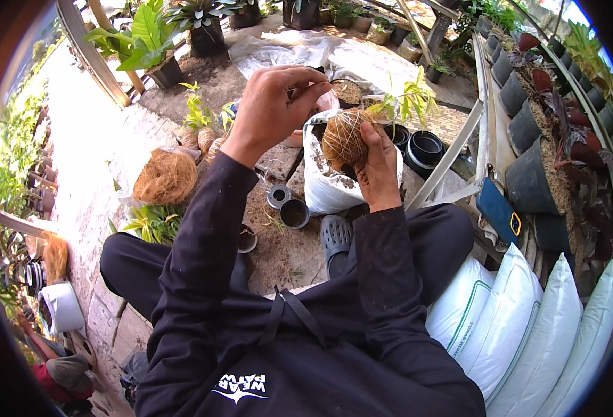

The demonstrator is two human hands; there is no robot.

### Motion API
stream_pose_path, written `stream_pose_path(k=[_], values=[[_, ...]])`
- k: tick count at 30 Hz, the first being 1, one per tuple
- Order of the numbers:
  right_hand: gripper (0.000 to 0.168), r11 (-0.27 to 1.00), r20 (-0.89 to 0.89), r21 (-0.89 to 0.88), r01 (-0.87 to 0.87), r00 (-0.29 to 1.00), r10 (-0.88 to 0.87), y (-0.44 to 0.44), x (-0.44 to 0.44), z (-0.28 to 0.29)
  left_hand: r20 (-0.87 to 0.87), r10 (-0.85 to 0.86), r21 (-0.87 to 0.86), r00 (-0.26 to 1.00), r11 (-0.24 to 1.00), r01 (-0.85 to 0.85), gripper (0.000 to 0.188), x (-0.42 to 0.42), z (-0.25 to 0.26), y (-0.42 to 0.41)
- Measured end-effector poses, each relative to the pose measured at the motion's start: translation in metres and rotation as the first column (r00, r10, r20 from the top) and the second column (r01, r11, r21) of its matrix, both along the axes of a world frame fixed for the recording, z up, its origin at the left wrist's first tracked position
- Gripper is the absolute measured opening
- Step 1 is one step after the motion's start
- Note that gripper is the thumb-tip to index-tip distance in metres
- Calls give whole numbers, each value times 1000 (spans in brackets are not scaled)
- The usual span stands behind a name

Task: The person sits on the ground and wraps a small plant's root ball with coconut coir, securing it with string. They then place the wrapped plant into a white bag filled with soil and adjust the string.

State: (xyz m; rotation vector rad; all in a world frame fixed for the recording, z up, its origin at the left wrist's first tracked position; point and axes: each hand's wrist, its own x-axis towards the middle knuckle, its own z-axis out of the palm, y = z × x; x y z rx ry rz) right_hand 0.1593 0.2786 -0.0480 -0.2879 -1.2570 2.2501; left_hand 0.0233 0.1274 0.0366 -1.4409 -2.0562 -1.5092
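Note:
A ball of brown coconut fibre, bound with criss-crossing white string, sits in my right hand. A leafy plant with yellow-green leaves reaches out from behind it to the upper right. My left hand is raised to the upper left of the ball, thumb and fingertips brought together. Whether a strand runs between those fingertips is too fine to make out. Below the ball stands an open white sack with dark soil in it. A spool and a small black pot are on the ground beside the sack.
Loose coconut fibre and several string-wrapped root balls lie left. Black pots stand behind the sack. A phone leans against the right-hand frame, above full white sacks. Another person is at lower left.

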Motion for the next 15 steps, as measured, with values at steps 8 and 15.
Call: stream_pose_path(k=[8,15], values=[[63,989,-124,-136,-56,992,39,3,-4,-2,272,-78,30,959,997,73,17,16,-88,26],[56,933,-188,-332,138,960,-209,31,-4,-16,477,-165,-68,863,972,223,19,37,-117,6]])
